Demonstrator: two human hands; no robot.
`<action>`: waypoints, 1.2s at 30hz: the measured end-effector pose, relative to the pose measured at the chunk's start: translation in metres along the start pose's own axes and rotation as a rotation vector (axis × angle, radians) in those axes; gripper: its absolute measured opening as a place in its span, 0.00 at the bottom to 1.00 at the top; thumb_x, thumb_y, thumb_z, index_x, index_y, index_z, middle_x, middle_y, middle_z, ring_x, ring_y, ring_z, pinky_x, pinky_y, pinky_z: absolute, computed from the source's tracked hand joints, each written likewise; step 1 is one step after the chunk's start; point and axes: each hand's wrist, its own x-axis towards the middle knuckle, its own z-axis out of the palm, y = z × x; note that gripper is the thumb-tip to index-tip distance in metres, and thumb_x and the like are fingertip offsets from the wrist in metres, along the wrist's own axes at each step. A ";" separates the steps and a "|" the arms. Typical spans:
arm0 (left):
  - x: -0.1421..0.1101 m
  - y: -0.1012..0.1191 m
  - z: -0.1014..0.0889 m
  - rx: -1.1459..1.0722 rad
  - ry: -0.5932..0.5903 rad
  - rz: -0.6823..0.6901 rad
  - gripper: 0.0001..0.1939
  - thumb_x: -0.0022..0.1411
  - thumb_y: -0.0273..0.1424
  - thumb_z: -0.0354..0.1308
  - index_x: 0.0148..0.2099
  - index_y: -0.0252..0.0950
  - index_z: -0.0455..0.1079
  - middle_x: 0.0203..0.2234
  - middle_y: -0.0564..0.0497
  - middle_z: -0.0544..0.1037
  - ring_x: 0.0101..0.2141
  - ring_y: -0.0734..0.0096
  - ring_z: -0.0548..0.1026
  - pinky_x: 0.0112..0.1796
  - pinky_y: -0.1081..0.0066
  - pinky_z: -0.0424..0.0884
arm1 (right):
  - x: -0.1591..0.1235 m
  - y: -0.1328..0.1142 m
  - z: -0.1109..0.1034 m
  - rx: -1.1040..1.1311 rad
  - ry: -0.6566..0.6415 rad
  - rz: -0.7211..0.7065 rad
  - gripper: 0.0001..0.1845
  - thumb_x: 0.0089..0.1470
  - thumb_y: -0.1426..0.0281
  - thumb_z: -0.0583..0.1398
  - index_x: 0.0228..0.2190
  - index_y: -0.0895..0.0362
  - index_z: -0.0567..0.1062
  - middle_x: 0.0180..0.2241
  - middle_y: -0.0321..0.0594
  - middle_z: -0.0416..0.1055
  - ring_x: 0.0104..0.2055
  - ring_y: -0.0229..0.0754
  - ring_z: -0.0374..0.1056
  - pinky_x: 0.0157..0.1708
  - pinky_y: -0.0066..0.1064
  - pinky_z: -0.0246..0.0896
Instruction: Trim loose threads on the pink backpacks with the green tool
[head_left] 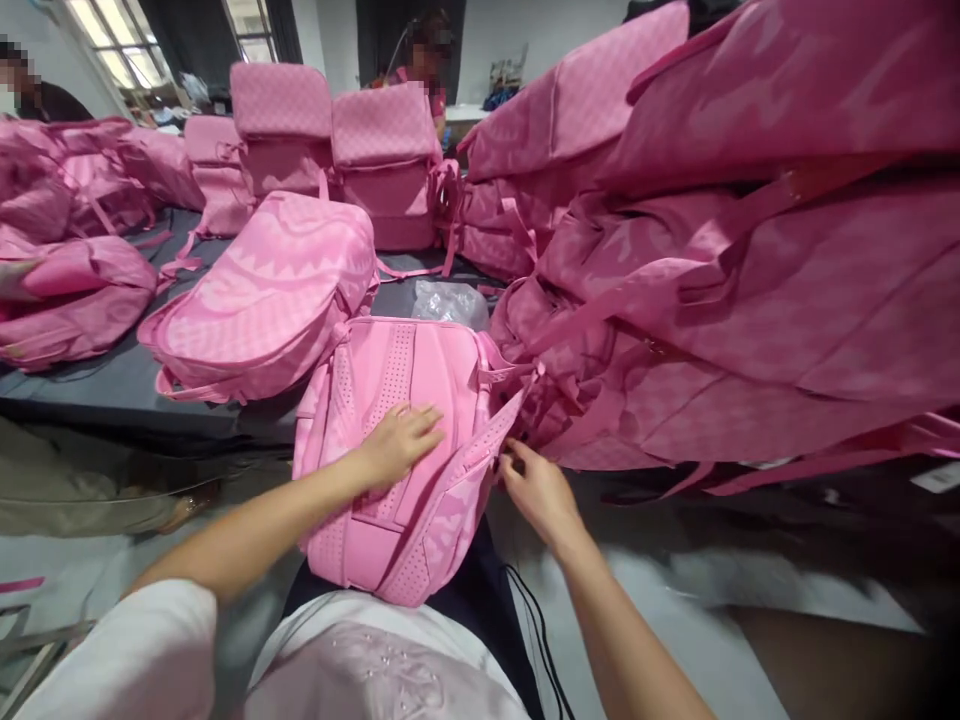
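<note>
A pink backpack [442,360] rests on my lap against the table's front edge, its padded back panel facing up. My left hand [401,440] lies on that panel with the fingers stretched out and a little apart. One shoulder strap [457,485], pink with a perforated lining and a camouflage pattern, stands raised along the bag's right side. At the outer edge of this strap, my right hand [536,490] has its thumb and fingers pinched together. The fingertips are partly hidden, so the exact spot they grip is unclear.
Another pink backpack [277,285] lies on the dark table [247,415] to the left. A large heap of pink bags [750,300] rises close on the right. Clear plastic [450,303] sits behind my bag. Upright pink bags [386,170] and a person [427,60] are farther back.
</note>
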 end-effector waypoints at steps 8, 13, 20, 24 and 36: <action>0.128 -0.022 -0.010 0.257 -0.112 0.494 0.14 0.69 0.38 0.57 0.43 0.32 0.78 0.40 0.41 0.80 0.46 0.57 0.74 0.55 0.55 0.60 | -0.026 -0.032 -0.061 0.873 -0.123 0.211 0.52 0.48 0.27 0.51 0.49 0.59 0.79 0.16 0.35 0.68 0.12 0.40 0.63 0.12 0.29 0.57; 0.140 -0.022 -0.011 0.078 -0.227 0.528 0.09 0.65 0.36 0.61 0.37 0.38 0.80 0.36 0.48 0.80 0.40 0.64 0.72 0.48 0.59 0.58 | 0.024 -0.054 0.018 1.177 0.362 0.180 0.47 0.58 0.33 0.47 0.63 0.54 0.65 0.34 0.46 0.80 0.33 0.47 0.79 0.27 0.33 0.73; 0.145 -0.018 0.004 0.249 -0.270 0.546 0.18 0.67 0.43 0.60 0.33 0.35 0.80 0.33 0.45 0.80 0.42 0.59 0.71 0.55 0.54 0.59 | 0.016 -0.022 0.095 0.930 0.500 0.058 0.39 0.55 0.42 0.62 0.57 0.56 0.74 0.48 0.52 0.78 0.45 0.55 0.79 0.47 0.47 0.76; 0.172 -0.052 -0.028 0.359 -0.263 0.538 0.20 0.65 0.48 0.61 0.37 0.35 0.79 0.42 0.48 0.78 0.52 0.59 0.68 0.66 0.47 0.49 | -0.002 0.005 0.096 0.909 0.451 -0.025 0.23 0.57 0.54 0.66 0.50 0.52 0.77 0.41 0.43 0.81 0.39 0.50 0.80 0.41 0.45 0.78; 0.136 -0.029 -0.004 0.356 -0.195 0.490 0.26 0.56 0.51 0.67 0.43 0.32 0.76 0.35 0.44 0.78 0.42 0.57 0.73 0.59 0.48 0.62 | 0.003 -0.013 0.054 0.438 0.458 -0.038 0.10 0.58 0.61 0.66 0.35 0.54 0.75 0.29 0.35 0.77 0.22 0.36 0.70 0.24 0.28 0.65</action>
